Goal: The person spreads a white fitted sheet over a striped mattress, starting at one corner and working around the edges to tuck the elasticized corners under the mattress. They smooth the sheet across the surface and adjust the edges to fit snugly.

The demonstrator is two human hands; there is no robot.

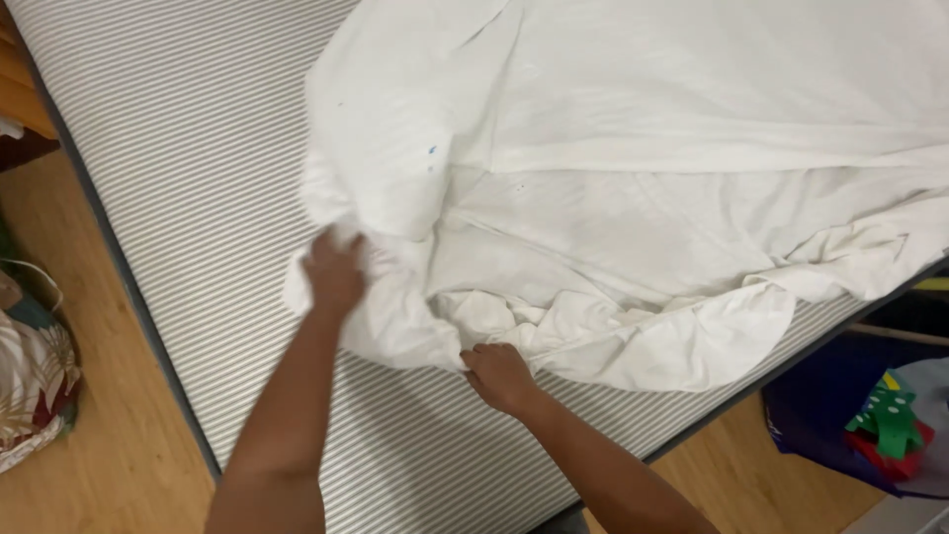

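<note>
A person's left hand (336, 275) is closed on a bunched fold of a white sheet (633, 198), which spreads up and to the right of it across a striped mattress (198, 158). The right hand (499, 376), just below-right of the left, pinches the sheet's ruffled edge w/ fingers curled. Bare striped mattress shows below both hands. Wood floor (109, 435) lies left of the left arm, w/ a floral bag (35, 386) at far left; coloured items (890, 425) sit right of the right arm.

Possibly 1 red-and-green package (890, 425) on the floor, lower right
</note>
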